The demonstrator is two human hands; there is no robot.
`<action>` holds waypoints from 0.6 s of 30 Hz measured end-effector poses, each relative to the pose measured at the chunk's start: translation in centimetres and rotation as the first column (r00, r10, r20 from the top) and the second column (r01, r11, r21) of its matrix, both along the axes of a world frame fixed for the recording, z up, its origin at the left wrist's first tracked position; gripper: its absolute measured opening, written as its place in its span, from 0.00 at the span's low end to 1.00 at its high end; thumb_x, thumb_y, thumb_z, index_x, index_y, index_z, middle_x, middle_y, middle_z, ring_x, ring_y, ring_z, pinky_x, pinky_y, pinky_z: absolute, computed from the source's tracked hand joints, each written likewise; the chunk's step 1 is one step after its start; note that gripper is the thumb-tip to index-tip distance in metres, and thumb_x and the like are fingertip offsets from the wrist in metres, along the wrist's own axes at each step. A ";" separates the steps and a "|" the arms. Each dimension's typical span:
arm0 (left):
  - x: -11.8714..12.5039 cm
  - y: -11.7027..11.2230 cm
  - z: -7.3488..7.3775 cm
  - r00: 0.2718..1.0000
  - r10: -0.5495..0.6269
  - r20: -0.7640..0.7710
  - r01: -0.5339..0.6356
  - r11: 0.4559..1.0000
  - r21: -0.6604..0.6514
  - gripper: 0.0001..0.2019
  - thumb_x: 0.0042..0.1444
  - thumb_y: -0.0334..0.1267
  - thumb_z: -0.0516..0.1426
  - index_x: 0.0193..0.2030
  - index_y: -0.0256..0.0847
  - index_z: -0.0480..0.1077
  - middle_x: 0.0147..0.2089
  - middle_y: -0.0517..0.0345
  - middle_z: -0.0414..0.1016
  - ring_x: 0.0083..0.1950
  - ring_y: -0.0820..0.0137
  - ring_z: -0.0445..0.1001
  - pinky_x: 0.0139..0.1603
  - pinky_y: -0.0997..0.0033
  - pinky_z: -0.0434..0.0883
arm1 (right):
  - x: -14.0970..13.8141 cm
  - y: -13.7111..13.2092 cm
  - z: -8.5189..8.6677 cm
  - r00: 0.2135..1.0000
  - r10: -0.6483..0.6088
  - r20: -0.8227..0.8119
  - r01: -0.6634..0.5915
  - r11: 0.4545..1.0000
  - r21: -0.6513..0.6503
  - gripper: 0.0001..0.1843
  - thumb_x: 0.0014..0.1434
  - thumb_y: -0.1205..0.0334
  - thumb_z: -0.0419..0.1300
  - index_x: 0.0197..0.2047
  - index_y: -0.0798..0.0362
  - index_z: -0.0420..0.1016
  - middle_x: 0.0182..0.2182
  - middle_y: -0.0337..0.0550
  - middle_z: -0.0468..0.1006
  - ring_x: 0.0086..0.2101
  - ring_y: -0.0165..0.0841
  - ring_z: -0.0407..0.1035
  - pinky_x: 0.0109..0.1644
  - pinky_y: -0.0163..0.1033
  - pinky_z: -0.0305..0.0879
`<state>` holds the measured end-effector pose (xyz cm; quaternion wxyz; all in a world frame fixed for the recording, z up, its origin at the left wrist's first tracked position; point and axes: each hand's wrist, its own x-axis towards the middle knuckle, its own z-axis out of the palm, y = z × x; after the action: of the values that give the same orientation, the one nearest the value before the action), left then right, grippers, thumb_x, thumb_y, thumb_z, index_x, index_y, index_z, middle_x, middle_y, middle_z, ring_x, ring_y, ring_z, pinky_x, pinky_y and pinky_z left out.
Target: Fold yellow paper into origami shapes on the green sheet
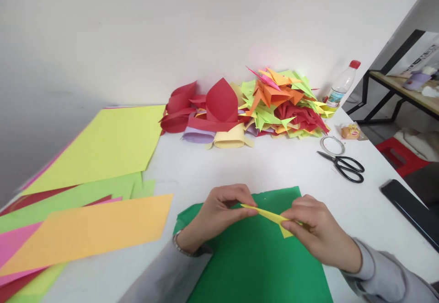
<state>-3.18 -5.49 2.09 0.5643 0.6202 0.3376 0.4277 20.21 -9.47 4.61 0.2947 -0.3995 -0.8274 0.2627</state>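
Note:
A small piece of folded yellow paper [270, 216] is stretched between my two hands, above a green sheet [260, 266] on the white table. My left hand [222, 211] pinches its narrow left end between thumb and fingers. Further along, my right hand [313, 227] grips the other end, with a yellow flap hanging down beside the thumb. Part of the paper is hidden behind the right fingers.
Sheets of orange paper [103, 232] and yellow paper [103, 147] lie to the left. Red paper shapes [222, 99] and a heap of folded paper pieces [277, 97] line the wall. On the right are scissors [346, 165], a tape roll [332, 145], a bottle [343, 85], a packaged snack [350, 132] and a black object [409, 209].

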 end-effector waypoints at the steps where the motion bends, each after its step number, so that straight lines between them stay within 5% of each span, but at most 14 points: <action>1: 0.0 0.0 0.0 1.000 0.000 -0.001 0.000 1.000 0.002 0.05 0.47 0.39 0.67 0.26 0.40 0.79 0.25 0.53 0.76 0.27 0.71 0.72 0.26 0.72 0.69 | 0.1 0.0 0.1 1.000 0.009 0.010 -0.010 1.000 0.019 0.16 0.68 0.59 0.51 0.33 0.52 0.76 0.19 0.35 0.68 0.24 0.27 0.63 0.32 0.35 0.59; 18: 0.0 0.1 -0.2 0.997 -0.003 0.071 0.005 1.000 -0.024 0.06 0.45 0.36 0.68 0.22 0.40 0.77 0.22 0.55 0.75 0.25 0.72 0.70 0.24 0.72 0.68 | 0.4 0.1 -0.4 0.996 0.039 0.081 -0.051 0.988 0.143 0.11 0.66 0.65 0.52 0.38 0.53 0.75 0.23 0.37 0.70 0.27 0.29 0.62 0.34 0.38 0.52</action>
<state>-3.18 -5.40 1.87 0.5844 0.5983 0.3213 0.4442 20.62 -9.39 4.22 0.2845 -0.3681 -0.8640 0.1925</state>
